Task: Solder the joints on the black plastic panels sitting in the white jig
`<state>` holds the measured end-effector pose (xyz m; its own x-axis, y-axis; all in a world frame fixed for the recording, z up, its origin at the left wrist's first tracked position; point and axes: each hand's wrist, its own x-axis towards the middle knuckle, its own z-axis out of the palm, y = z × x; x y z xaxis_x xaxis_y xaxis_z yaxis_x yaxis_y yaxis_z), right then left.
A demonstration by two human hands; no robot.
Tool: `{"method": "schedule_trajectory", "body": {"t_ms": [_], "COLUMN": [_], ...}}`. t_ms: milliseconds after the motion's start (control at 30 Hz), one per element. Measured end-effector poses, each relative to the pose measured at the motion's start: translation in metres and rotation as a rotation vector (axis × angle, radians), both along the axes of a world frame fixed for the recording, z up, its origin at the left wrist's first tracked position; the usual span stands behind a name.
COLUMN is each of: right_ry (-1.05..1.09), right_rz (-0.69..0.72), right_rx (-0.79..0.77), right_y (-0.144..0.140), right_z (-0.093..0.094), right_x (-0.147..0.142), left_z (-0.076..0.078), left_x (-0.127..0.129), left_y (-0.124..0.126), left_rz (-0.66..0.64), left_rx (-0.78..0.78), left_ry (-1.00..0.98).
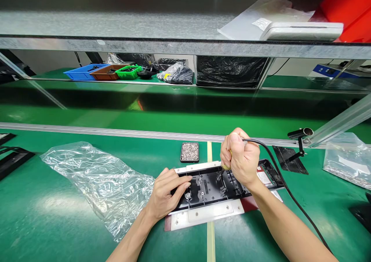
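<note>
A long black plastic housing with moulded posts lies in a white fixture on the bench. My left hand holds its left end, fingers reaching over the edge, with thumb and index tips close together above a round silver part. Whether something small is between those tips I cannot tell. My right hand is wrapped in a fist round an upright corded screwdriver, mostly hidden by the fingers. Its tip points down into the housing's middle. Behind the fixture stands a small black tray of tiny metal screws.
A clear plastic bag lies at left. The black cable runs down past my right forearm. A metal tube holder projects at right, near another bag. A metal shelf spans above; coloured bins stand behind.
</note>
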<state>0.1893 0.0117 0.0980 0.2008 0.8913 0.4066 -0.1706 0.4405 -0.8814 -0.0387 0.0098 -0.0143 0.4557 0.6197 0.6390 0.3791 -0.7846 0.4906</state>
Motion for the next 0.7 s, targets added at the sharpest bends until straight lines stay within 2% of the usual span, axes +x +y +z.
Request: {"method": "schedule_trajectory", "body": {"t_ms": [567, 700], "right_ry": [0.005, 0.02], "right_rz": [0.002, 0.01], "right_rx": [0.011, 0.015], "right_y": [0.0004, 0.001], "right_z": [-0.0014, -0.0026], "right_x": [0.0006, 0.0013], "left_z": [-0.001, 0.0029], "left_x": [-0.0015, 0.0012], "left_y": [0.0002, -0.0001], "left_rz": [-0.02, -0.009], "left_rx": [0.002, 0.028], "left_ry": [-0.003, 0.001]}}
